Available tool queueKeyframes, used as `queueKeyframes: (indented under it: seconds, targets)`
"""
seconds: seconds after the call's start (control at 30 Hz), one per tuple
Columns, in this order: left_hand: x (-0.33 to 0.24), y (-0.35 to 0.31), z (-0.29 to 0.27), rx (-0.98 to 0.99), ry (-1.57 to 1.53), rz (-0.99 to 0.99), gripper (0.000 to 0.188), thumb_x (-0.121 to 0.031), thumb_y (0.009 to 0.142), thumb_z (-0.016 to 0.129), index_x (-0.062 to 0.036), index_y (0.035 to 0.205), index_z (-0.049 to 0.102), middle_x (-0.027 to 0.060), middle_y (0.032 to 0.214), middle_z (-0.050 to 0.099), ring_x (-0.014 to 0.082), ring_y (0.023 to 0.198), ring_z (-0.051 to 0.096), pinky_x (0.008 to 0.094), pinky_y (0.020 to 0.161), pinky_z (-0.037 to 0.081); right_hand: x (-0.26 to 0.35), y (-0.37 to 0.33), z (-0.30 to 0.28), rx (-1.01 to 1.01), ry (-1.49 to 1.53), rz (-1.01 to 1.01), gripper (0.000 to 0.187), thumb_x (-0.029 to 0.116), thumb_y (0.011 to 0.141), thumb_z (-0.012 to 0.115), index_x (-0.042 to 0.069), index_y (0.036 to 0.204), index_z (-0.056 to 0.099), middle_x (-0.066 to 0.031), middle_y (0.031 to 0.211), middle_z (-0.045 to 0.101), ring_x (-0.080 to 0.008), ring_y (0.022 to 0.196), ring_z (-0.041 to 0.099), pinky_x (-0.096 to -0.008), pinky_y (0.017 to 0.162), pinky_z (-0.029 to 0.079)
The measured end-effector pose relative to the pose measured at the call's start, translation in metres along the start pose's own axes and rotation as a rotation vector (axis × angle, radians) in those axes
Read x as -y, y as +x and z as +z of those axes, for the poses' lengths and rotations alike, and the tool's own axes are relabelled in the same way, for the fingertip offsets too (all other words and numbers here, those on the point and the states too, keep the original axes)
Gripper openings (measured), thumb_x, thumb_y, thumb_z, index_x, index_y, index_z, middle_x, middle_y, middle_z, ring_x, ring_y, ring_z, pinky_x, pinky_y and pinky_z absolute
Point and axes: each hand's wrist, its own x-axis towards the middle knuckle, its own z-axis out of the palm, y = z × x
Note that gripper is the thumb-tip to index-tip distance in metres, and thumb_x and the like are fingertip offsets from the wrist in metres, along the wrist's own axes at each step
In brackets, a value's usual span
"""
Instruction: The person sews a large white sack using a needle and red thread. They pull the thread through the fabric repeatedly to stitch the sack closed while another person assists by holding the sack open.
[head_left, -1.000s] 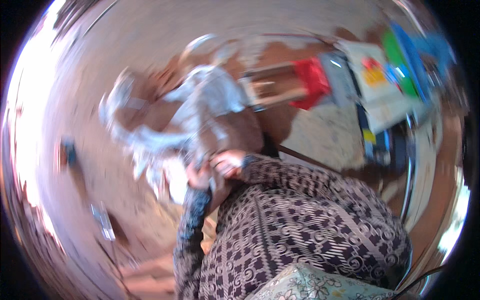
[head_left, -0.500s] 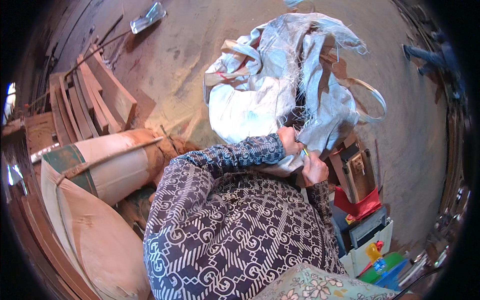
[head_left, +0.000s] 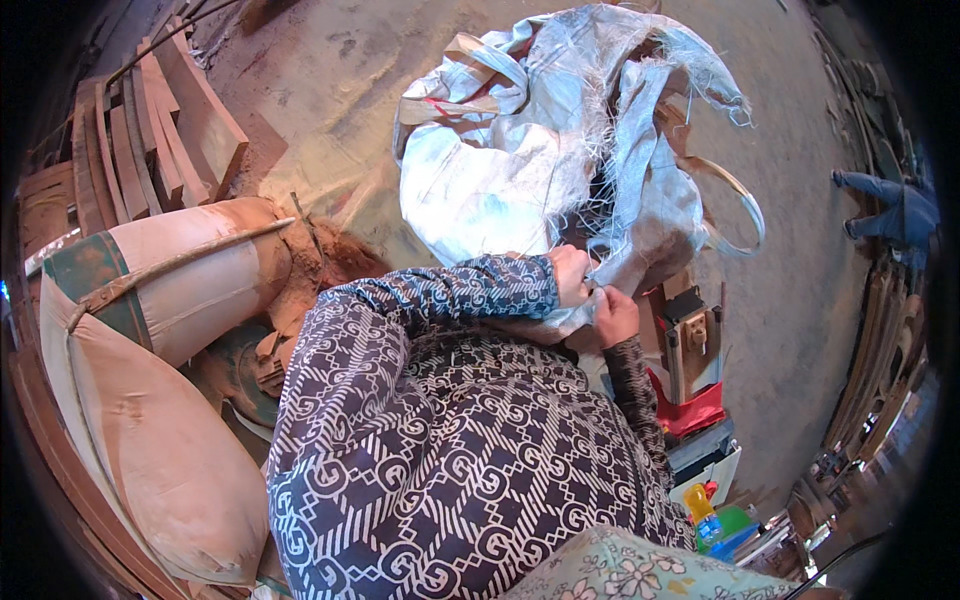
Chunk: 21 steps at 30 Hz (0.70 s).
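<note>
A big white woven sack (head_left: 480,190) with frayed edges and tan lifting straps lies crumpled on the dusty concrete floor in front of me. My left hand (head_left: 572,275), on a dark patterned sleeve, is closed on the sack's near edge. My right hand (head_left: 616,316) grips the same edge just beside it, the two hands almost touching. My patterned top fills the lower middle of the picture and hides the floor under me.
Filled tan sacks (head_left: 150,430) dusted with red powder lie at the left, with stacked wooden planks (head_left: 150,130) behind them. A small wooden machine (head_left: 690,340), a red container (head_left: 690,412) and coloured boxes (head_left: 720,520) stand at the right. Another person (head_left: 895,210) stands far right.
The view swung round sharply a second ago and has since steadied. Both hands have stayed closed on the sack's edge, and the sack has shifted only slightly.
</note>
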Motion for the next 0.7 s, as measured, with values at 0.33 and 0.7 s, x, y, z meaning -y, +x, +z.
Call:
queueKeyframes:
  seconds: [0.33,0.7]
  targets:
    - [0.075,0.061,-0.212,0.109,-0.361,-0.248,0.026,-0.032,0.092,0.068,-0.0086,0.102,0.075,0.0023,0.092,0.074,0.0074,0.076,0.065,0.0238,0.064,0.053,0.075,-0.029,0.015,-0.2,-0.212,-0.006,0.018,0.014,0.094,0.051,0.006,0.104,0.064,-0.023,0.079,0.063,-0.044,0.067,0.062,-0.0483,0.057,0.047]
    - [0.406,0.084,-0.283,-0.286,1.033,-0.465,0.032,-0.016,0.09,0.056,-0.0238,0.119,0.066,0.0075,0.116,0.063,0.0261,0.112,0.061,0.0436,0.083,0.056,0.032,-0.073,0.014,-0.143,-0.291,-0.116,0.023,0.021,0.085,0.061,0.004,0.099,0.066,-0.012,0.079,0.07,-0.0299,0.067,0.068,-0.0407,0.06,0.053]
